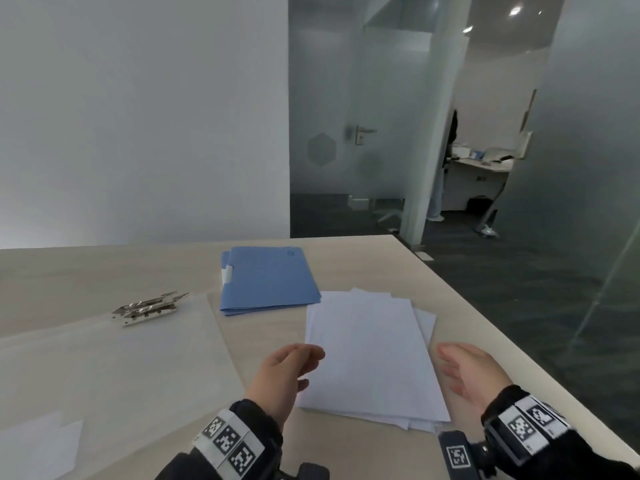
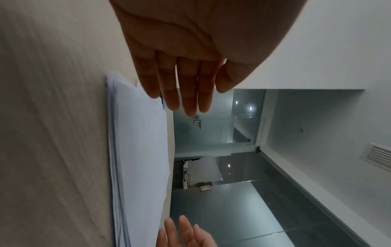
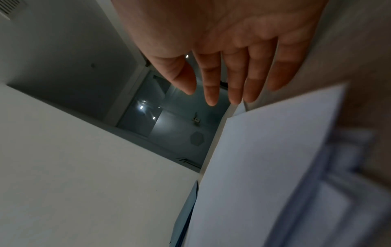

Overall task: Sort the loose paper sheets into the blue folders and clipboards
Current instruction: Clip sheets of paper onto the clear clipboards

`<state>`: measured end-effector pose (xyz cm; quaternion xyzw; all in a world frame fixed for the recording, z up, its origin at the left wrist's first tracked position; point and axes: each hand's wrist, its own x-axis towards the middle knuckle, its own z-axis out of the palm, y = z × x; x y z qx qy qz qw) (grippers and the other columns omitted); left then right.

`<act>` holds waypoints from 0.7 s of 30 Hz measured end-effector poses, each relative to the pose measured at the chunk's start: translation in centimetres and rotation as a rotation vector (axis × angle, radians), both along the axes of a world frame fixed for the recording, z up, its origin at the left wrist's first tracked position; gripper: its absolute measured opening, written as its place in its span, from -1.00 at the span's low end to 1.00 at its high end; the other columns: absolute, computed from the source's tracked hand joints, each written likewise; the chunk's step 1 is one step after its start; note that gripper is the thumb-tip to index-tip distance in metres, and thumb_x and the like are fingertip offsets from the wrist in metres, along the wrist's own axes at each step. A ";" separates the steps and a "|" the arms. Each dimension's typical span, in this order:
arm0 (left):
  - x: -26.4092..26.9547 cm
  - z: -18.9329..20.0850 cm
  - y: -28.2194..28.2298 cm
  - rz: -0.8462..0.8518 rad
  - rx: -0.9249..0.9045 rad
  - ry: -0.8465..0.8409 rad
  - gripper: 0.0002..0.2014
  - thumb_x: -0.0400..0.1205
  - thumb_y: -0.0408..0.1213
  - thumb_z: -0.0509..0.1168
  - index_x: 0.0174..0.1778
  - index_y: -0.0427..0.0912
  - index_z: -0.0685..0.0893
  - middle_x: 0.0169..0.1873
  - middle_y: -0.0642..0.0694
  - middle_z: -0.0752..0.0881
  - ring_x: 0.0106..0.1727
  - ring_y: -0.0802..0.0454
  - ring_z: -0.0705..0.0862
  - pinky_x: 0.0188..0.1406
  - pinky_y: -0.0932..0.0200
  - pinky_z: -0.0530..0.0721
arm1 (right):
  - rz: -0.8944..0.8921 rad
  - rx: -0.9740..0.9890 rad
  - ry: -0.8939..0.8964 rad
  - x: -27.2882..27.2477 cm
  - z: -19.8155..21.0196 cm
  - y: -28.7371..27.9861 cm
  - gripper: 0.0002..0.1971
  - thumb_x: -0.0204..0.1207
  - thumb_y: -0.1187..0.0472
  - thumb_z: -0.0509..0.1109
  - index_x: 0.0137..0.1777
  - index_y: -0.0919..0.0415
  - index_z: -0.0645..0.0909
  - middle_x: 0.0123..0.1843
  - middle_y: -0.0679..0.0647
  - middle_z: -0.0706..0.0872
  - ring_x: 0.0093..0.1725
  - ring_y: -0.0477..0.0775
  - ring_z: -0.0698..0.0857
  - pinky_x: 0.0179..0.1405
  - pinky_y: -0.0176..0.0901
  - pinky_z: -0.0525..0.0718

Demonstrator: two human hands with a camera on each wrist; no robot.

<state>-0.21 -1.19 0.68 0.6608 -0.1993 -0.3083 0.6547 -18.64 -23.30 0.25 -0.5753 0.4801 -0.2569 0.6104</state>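
White wall (image 1: 138, 116), frosted glass door (image 1: 346, 140), dark carpet (image 1: 502, 289), ceiling spotlights (image 1: 515, 11).

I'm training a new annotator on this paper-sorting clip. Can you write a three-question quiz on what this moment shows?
1. True or false: the left hand is gripping a sheet from the paper stack.
2. Which lies farther from the person: the blue folders or the paper stack?
3. Multiple choice: the metal clips of the clear clipboards lie A) on the paper stack, B) left of the blue folders, C) in the right hand.

Key:
1. False; both hands are open, flanking the stack.
2. The blue folders.
3. B.
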 end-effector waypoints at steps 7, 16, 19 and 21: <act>0.8 0.1 -4.8 -0.156 0.435 -0.307 -0.43 0.67 -0.19 0.20 0.64 -0.11 0.28 0.60 -0.12 0.38 0.59 -0.11 0.37 0.47 0.14 0.32 | -0.010 0.250 -0.165 -2.6 -1.1 -0.3 -0.67 0.66 0.27 0.29 0.39 0.32 0.47 0.28 0.36 0.60 0.23 0.36 0.66 0.28 0.20 0.61; -0.4 -0.7 -6.8 -0.304 0.734 -0.462 -0.41 0.66 -0.17 0.18 0.64 -0.11 0.23 0.63 -0.26 0.21 0.63 -0.25 0.23 0.55 -0.04 0.29 | 0.055 0.190 -0.039 -2.7 -1.0 -0.5 -0.80 0.50 0.57 0.28 0.05 0.67 0.64 0.08 0.59 0.74 -0.07 0.36 0.76 -0.05 0.23 0.77; -0.6 -0.9 -6.7 -0.358 0.809 -0.560 -0.55 0.56 -0.06 0.10 0.41 0.17 0.40 0.51 -0.22 0.37 0.61 -0.28 0.25 0.58 -0.24 0.23 | 0.047 0.196 -0.011 -2.8 -1.3 -0.7 -0.80 0.56 0.53 0.28 0.12 0.58 0.64 0.15 0.54 0.71 -0.02 0.40 0.70 0.00 0.30 0.76; -0.6 -1.1 -6.5 -0.387 0.841 -0.611 -0.64 0.58 -0.06 0.06 0.30 0.22 0.43 0.52 -0.16 0.38 0.66 -0.21 0.16 0.61 -0.28 0.07 | 0.043 0.202 0.023 -2.8 -1.2 -0.6 -0.85 0.57 0.45 0.33 0.08 0.47 0.66 0.08 0.46 0.72 -0.09 0.36 0.69 -0.13 0.18 0.78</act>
